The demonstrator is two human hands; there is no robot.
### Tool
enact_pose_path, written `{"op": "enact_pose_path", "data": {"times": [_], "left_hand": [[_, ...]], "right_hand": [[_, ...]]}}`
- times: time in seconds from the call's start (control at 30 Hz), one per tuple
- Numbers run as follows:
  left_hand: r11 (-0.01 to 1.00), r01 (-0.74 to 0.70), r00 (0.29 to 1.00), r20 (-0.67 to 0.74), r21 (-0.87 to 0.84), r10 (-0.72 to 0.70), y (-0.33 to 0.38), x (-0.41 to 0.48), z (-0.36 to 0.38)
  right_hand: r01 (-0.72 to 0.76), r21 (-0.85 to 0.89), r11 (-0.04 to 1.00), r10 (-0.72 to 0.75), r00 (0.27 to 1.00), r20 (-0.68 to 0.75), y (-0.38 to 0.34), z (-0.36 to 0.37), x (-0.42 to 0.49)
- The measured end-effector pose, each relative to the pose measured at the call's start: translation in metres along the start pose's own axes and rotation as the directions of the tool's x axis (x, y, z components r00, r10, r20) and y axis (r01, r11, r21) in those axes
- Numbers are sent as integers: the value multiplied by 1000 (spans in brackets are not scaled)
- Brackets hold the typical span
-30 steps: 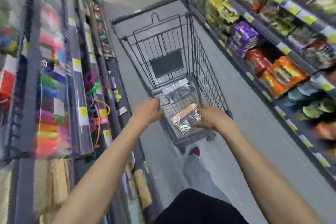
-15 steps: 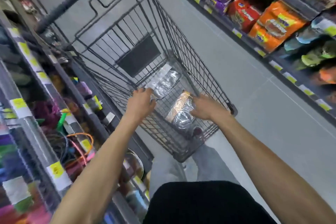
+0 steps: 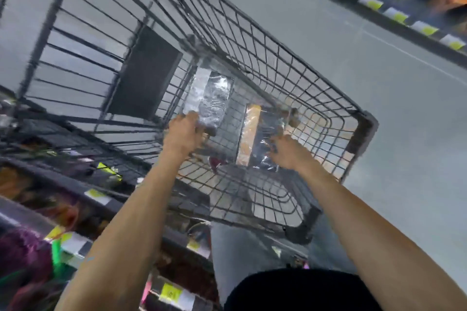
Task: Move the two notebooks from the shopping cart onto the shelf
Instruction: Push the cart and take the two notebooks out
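Head view, looking down into the shopping cart point(image 3: 290, 78), whose wire basket fills the centre of the frame. Two shrink-wrapped notebooks lie flat on the basket floor: the silver-edged notebook point(image 3: 212, 101) just above centre, and the orange-edged notebook point(image 3: 255, 139) to its lower right, near it but apart. The shelf point(image 3: 96, 194) that we take as their destination runs along the lower left of the frame, beside the cart.

The left hand point(image 3: 183, 135) rests at the near end of the silver-edged notebook, fingers curled onto its edge; whether they have closed on it we cannot tell, since motion blur softens the contact. The right hand point(image 3: 288, 151) lies at the right side of the orange-edged notebook, fingers spread and reaching onto the wrapper, not visibly closed.

We judge the step in hand to be the grasp. To do it well, we would slide the fingertips under each edge, pinch cover and wrapper together because the film looks slippery, and lift clear of the wire walls before swinging toward the lower left.
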State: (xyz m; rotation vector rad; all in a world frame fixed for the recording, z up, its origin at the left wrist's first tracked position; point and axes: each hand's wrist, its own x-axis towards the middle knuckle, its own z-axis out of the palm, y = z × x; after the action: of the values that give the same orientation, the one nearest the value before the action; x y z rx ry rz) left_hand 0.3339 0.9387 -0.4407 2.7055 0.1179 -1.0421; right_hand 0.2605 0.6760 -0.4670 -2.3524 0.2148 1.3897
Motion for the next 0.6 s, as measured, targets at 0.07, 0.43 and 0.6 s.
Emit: {"op": "enact_pose_path", "data": {"times": [0.07,0.43,0.6], "left_hand": [[1000,22,999,33,5,-22,-8,22,10],[972,202,978,82,-123,-193,-49,101,65],[943,233,972,83,-238,-220,-51,117,74]], "right_hand": [[-61,68,996,62,998,-14,8,23,17],[-183,384,905,231,969,-83,34,104,50],[-188,516,836,291,948,-127,31,120,55]]}}
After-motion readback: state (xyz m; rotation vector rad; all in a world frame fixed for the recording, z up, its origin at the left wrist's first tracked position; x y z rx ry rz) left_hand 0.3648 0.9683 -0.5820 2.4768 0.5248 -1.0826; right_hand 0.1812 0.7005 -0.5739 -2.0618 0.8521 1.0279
